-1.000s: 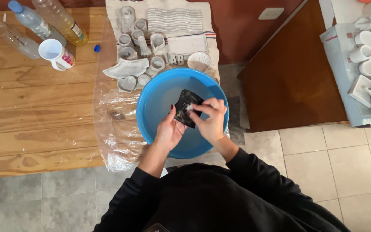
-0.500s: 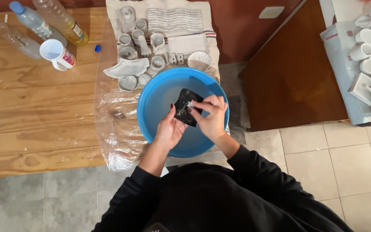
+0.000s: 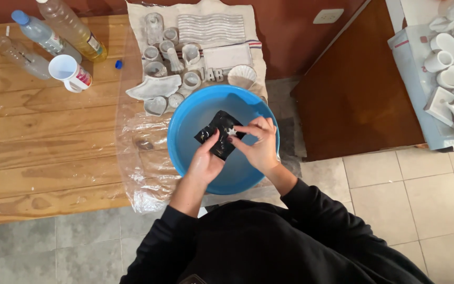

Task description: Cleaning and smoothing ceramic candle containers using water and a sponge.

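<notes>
Head view: I look straight down on both hands working over a basin, with the wooden surface (image 3: 43, 137) to the left.
Wooden surface: pale planks, a sheet of clear plastic film (image 3: 143, 158) spread over its right end.
Blue basin (image 3: 195, 118): round, sitting on the film at the surface's right end; both hands are inside its rim.
Cloth (image 3: 248, 21): light towel behind the basin, carrying a crowd of small white cast pieces, among them a shell-shaped piece (image 3: 241, 76) and a heart-shaped piece (image 3: 156, 105).
Bottles: a yellow-liquid bottle (image 3: 72, 29) and a blue-capped bottle (image 3: 40, 36) lie at the far left, a white mug (image 3: 66, 71) just beside them.
Black mould (image 3: 217, 131): a dark, flexible, roughly rectangular piece held above the middle of the basin.
Mould axis: I judge its long axis runs diagonally, from upper right by the right fingers down to lower left by the left thumb; its working face is turned up toward the camera.
Left hand (image 3: 204, 163): closed on the mould's lower edge, thumb on top, fingers underneath.
Right hand (image 3: 258, 144): fingertips pinched together on a small white star-like piece (image 3: 231, 130) sitting at the mould's upper face.
Doing it well: I would keep the mould over the basin, flex it from below with the left hand, and lift the white piece gently and squarely rather than prying a single point, since thin points look liable to snap.
</notes>
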